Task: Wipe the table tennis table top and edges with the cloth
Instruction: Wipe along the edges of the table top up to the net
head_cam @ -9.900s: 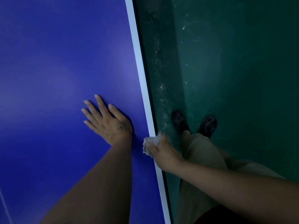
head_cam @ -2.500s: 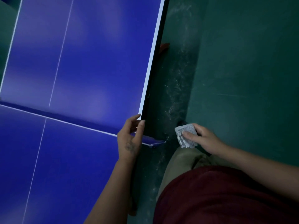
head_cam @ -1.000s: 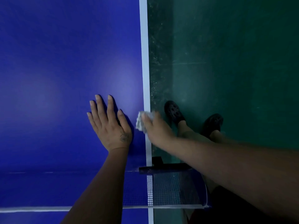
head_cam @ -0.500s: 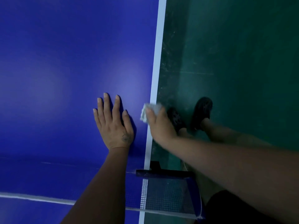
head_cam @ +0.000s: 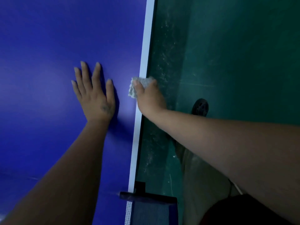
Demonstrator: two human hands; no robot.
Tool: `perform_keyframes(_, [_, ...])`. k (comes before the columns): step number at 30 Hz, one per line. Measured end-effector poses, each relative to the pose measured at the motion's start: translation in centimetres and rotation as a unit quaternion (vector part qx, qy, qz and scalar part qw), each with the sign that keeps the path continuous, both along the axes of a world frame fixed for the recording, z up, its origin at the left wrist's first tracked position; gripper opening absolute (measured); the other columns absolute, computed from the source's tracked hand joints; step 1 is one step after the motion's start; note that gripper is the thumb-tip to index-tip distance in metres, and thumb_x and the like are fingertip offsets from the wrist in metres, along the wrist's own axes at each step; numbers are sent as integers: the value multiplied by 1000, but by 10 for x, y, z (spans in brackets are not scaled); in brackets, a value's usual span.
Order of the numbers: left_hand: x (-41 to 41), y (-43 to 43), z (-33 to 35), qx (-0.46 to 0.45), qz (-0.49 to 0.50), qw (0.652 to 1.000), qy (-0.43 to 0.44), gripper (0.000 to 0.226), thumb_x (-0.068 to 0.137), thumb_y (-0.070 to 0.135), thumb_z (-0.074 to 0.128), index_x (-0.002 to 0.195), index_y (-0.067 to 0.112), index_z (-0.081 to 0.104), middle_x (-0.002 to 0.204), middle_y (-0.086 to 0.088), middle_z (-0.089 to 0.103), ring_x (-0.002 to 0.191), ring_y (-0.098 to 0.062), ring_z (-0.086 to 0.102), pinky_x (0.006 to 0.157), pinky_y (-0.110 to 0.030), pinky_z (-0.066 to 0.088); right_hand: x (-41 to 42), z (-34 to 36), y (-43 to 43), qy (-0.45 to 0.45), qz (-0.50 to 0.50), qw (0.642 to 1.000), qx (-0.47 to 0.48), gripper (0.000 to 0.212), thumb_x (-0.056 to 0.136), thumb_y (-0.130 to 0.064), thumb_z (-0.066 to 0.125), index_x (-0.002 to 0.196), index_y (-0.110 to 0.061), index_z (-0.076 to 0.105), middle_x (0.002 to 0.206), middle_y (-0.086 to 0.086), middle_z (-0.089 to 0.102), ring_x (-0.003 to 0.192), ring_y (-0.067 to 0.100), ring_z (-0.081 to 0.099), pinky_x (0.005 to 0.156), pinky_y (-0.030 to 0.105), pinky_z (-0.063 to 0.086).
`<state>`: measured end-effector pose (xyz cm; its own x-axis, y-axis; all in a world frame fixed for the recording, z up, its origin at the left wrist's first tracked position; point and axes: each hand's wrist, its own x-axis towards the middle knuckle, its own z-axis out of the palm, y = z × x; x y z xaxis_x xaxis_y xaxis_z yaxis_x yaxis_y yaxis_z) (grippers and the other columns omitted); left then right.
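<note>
— What sat nearest?
— The net (head_cam: pixel 152 213), clamped at the side of the table (head_cam: pixel 48 38).
— And the hands?
— The left hand (head_cam: pixel 95 98) lay flat on the table, fingers straight and spread. Just beside it, the right hand (head_cam: pixel 151 99) gripped the cloth (head_cam: pixel 141 84), pressed over the white edge line (head_cam: pixel 146 38).
— Farther off?
— A dark shoe (head_cam: pixel 200 107) on the green floor (head_cam: pixel 243 46), beside the table.

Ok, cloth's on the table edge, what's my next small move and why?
Probably slide the right hand with the cloth forward along the white edge, away from the net: the edge runs on ahead, and the left hand lies flat on the top.
</note>
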<state>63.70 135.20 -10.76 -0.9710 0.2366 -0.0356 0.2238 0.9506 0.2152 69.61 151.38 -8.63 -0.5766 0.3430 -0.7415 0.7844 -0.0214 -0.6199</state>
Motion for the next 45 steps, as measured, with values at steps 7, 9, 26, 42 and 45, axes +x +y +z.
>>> perform_keyframes(7, [-108, 121, -3, -46, 55, 997, 14, 72, 108, 68, 20, 172, 35, 18, 182, -5, 7, 168, -33, 1, 134, -58, -1, 94, 12, -35, -56, 98, 971, -209, 60, 113, -37, 46, 160, -9, 21, 131, 17, 66, 91, 20, 69, 77, 37, 57])
perform_keyframes(9, [-129, 139, -4, -43, 46, 998, 18, 72, 108, 68, 20, 172, 36, 19, 182, -4, 8, 168, -32, 2, 134, -55, 0, 96, 10, -38, -77, 106, 970, -204, 68, 114, -40, 43, 166, -9, 11, 128, 16, 65, 83, 9, 66, 61, 22, 47])
perform_keyframes(26, [-151, 149, -1, -13, 54, 998, 21, 61, 112, 54, 36, 169, 33, 32, 180, 0, 18, 168, -24, 8, 135, -50, 6, -127, -13, 99, 59, -22, 998, 3, 70, 110, -50, 47, 163, -11, 23, 159, 15, 41, 136, 34, 53, 105, 41, 46])
perform_keyframes(42, [-154, 141, -10, -4, 52, 998, 30, 57, 114, 50, 34, 169, 35, 32, 180, 2, 18, 168, -22, 8, 135, -49, 5, -128, -9, 108, 23, -3, 995, -100, 52, 110, -48, 49, 127, 0, 56, 122, 19, 71, 107, 37, 71, 97, 52, 56])
perform_keyframes(45, [-154, 141, -11, 0, 48, 998, 36, 57, 114, 49, 36, 169, 33, 34, 180, 1, 20, 168, -23, 10, 135, -49, 6, -192, -11, 153, 34, -52, 994, -93, 58, 107, -54, 53, 133, -3, 63, 126, 15, 72, 109, 33, 71, 100, 48, 57])
